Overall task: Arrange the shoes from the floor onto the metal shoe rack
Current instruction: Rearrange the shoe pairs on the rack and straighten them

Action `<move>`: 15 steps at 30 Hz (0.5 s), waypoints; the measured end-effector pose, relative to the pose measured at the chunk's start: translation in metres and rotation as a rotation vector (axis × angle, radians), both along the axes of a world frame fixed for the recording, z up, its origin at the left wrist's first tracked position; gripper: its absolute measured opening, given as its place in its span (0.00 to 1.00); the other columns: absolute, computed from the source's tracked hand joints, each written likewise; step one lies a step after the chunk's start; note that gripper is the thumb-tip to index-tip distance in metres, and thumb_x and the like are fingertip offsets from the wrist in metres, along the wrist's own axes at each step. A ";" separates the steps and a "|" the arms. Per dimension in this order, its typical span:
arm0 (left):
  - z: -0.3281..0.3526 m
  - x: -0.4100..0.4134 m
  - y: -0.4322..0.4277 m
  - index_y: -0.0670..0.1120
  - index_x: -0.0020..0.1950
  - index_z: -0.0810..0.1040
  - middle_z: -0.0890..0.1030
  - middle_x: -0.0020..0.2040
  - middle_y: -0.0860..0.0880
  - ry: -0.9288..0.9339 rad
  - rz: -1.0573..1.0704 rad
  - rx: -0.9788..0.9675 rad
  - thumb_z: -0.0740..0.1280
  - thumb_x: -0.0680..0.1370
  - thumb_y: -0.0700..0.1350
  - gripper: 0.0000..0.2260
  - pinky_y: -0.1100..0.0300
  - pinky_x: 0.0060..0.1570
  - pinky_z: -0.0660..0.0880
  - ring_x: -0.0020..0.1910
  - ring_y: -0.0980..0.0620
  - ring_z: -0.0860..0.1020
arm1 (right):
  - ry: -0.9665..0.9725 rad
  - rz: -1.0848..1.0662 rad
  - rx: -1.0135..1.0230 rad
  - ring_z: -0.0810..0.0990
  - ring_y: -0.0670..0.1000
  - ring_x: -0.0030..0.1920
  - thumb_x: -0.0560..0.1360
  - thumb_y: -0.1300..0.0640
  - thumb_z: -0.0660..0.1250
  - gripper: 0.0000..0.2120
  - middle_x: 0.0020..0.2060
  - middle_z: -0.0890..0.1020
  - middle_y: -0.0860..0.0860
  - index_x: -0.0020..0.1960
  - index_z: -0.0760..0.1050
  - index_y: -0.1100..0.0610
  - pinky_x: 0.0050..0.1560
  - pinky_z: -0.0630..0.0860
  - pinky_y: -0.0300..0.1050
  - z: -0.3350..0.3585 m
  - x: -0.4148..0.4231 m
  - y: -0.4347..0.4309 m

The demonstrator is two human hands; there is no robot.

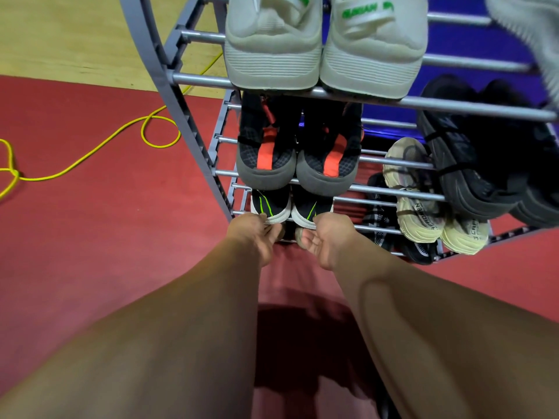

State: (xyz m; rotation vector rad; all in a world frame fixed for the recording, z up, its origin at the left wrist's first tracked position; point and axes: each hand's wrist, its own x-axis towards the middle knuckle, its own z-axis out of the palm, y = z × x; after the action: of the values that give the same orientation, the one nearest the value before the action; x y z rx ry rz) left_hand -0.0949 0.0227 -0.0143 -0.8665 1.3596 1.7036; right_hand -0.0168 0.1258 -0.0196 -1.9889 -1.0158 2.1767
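Note:
A grey metal shoe rack (193,137) stands in front of me with several tiers of bars. On a low tier at the left sits a pair of black shoes with green stripes and white soles. My left hand (254,234) holds the heel of the left shoe (269,204). My right hand (323,240) holds the heel of the right shoe (311,207). Above them rest black shoes with orange heel tabs (298,158), and white shoes with green lettering (320,46) on the top tier.
Beige shoes (423,201) and black shoes (484,158) occupy the rack's right side, with dark checked shoes (378,216) lower down. A yellow cable (90,152) loops over the red floor at the left. Red floor stretches beneath my arms.

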 end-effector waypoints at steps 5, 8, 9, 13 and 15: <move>0.005 0.000 0.001 0.41 0.67 0.76 0.78 0.63 0.41 0.001 -0.045 0.005 0.63 0.84 0.38 0.12 0.59 0.52 0.78 0.59 0.45 0.80 | 0.073 0.045 0.022 0.82 0.54 0.41 0.83 0.60 0.61 0.14 0.48 0.82 0.60 0.67 0.74 0.61 0.37 0.82 0.48 -0.002 0.007 -0.003; 0.007 0.001 -0.003 0.40 0.60 0.77 0.80 0.56 0.41 0.001 -0.092 0.004 0.62 0.82 0.39 0.08 0.58 0.45 0.80 0.48 0.47 0.80 | 0.087 0.102 -0.020 0.83 0.55 0.42 0.84 0.53 0.62 0.13 0.46 0.83 0.58 0.63 0.75 0.59 0.39 0.80 0.49 0.003 0.021 0.001; 0.010 0.002 -0.006 0.40 0.58 0.76 0.80 0.53 0.42 0.003 -0.131 -0.006 0.61 0.81 0.38 0.08 0.58 0.42 0.80 0.45 0.47 0.80 | 0.076 0.140 -0.032 0.83 0.55 0.42 0.83 0.53 0.61 0.12 0.45 0.83 0.57 0.60 0.76 0.59 0.39 0.80 0.49 0.005 0.027 0.003; 0.017 0.009 -0.026 0.41 0.51 0.78 0.83 0.35 0.47 0.055 -0.383 -0.140 0.61 0.79 0.37 0.07 0.53 0.52 0.80 0.44 0.47 0.80 | -0.045 0.390 0.038 0.83 0.57 0.46 0.81 0.59 0.62 0.06 0.46 0.83 0.56 0.50 0.77 0.59 0.50 0.83 0.53 0.017 0.052 0.015; 0.014 0.012 -0.038 0.42 0.45 0.76 0.81 0.38 0.46 0.102 -0.490 -0.264 0.62 0.80 0.39 0.06 0.50 0.53 0.80 0.47 0.45 0.80 | -0.120 0.509 0.115 0.81 0.57 0.45 0.80 0.59 0.65 0.03 0.47 0.82 0.56 0.50 0.77 0.59 0.53 0.82 0.55 0.016 0.064 0.020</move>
State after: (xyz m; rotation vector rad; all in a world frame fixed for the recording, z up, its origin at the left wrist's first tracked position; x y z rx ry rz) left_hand -0.0830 -0.0149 -0.0003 -0.5278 1.7259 1.2210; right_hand 0.0470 0.1459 -0.0033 -1.9946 -1.7891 2.1536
